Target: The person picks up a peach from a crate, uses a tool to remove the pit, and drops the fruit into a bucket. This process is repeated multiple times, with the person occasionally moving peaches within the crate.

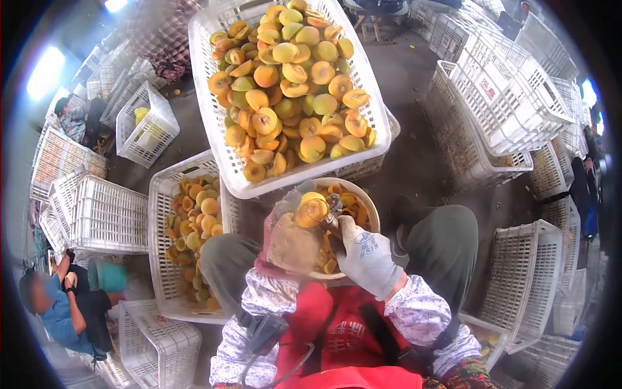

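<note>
My left hand (289,236), in a worn brownish-pink glove, is closed around a yellow peach (311,210) with its cut face up. My right hand (370,259), in a whitish printed glove, grips a small metal tool (334,209) by its handle. The tool's head is at the right edge of the peach; its exact shape is too small to tell. Below both hands, between my knees, stands a round white bucket (370,202) with peach pieces in it. Just beyond is a white crate (206,139) heaped with peach halves (285,84).
Another white crate (157,259) with peaches stands by my left knee. Stacked white crates (499,84) rise on the right, with more crates (110,214) on the left. A seated person in a blue shirt (65,318) is at lower left, near a green bucket (109,275).
</note>
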